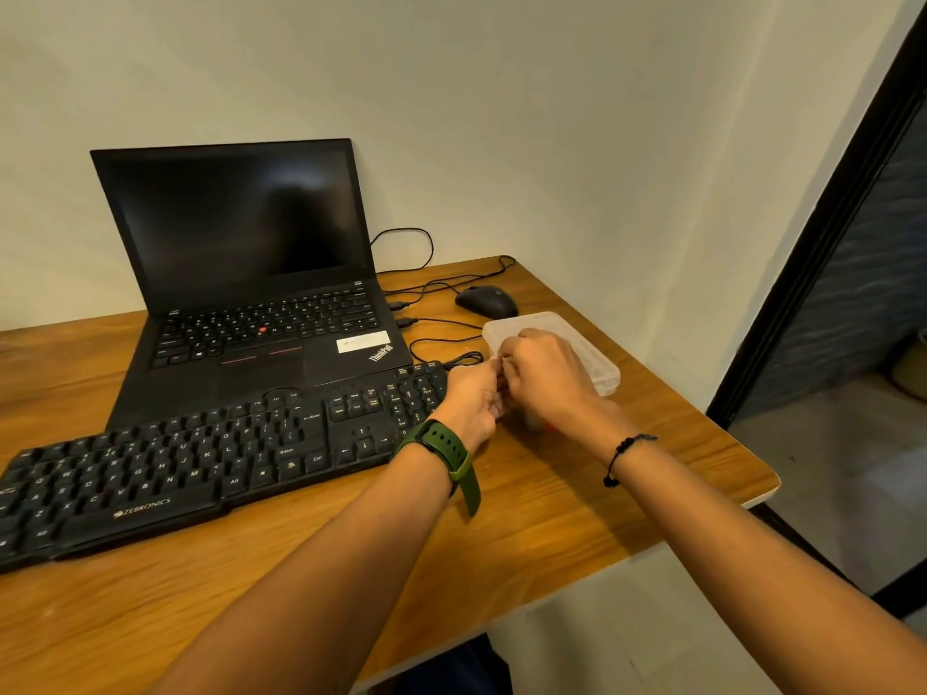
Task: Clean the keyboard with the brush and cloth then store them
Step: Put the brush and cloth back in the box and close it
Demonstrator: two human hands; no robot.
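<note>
A black Zebronics keyboard [200,459] lies slanted on the wooden desk [577,519] in front of the laptop. To its right stands a clear plastic box [572,338]. My left hand [471,401] and my right hand [549,376] meet at the box's near left corner, fingers curled and pinching its edge. My right hand covers most of the box's front. A small grey and red thing [544,426] peeks out under my right wrist; I cannot tell what it is. No brush or cloth shows plainly.
An open black ThinkPad laptop [241,273] with a dark screen stands behind the keyboard. A black mouse [487,301] and loose cables [441,338] lie behind the box. The desk's right edge runs close beside the box, with floor and a dark door frame [822,253] beyond.
</note>
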